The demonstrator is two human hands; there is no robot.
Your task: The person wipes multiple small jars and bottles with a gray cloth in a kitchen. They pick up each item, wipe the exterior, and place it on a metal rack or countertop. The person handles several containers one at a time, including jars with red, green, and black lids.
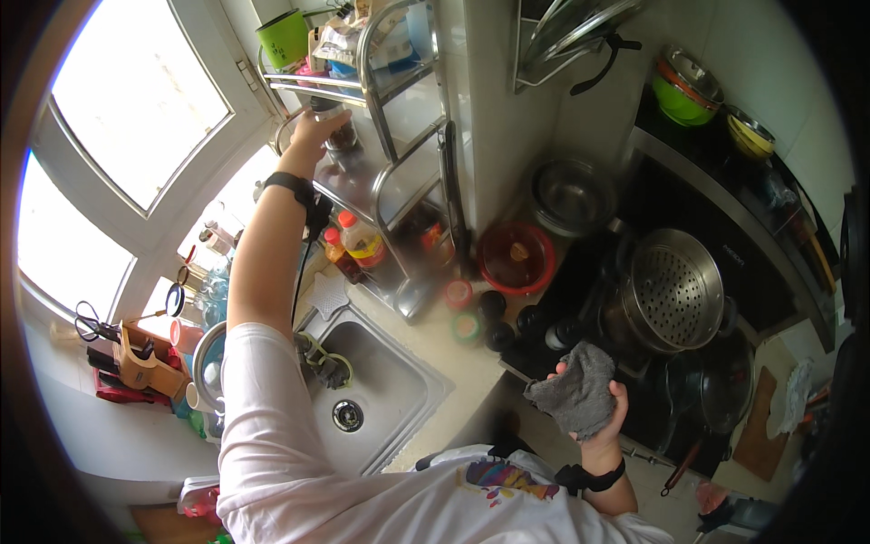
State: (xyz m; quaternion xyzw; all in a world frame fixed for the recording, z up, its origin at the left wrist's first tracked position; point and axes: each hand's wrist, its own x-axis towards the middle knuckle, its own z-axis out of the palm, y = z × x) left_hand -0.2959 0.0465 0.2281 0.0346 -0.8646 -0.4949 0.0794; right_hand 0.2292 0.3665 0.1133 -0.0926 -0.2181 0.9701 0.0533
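Observation:
My left hand [314, 134] reaches up to the middle level of a metal shelf rack [387, 129]. Its fingers are around a clear glass jar [343, 138] with a dark lid and dark contents. Part of the jar is behind the hand. In my right hand [615, 415], a crumpled grey cloth [576, 391] rests across the palm, held between thumb and fingers in front of the stove. Capped sauce bottles [360, 238] stand on the rack's lower level, below my left wrist.
A steel sink [387, 381] lies below my left arm. Small capped jars [458, 294] and a red-rimmed lidded bowl [516, 257] stand on the counter. A perforated steamer pot [673, 289] sits on the black stove. A wooden knife block [146, 360] is at the left, under the window.

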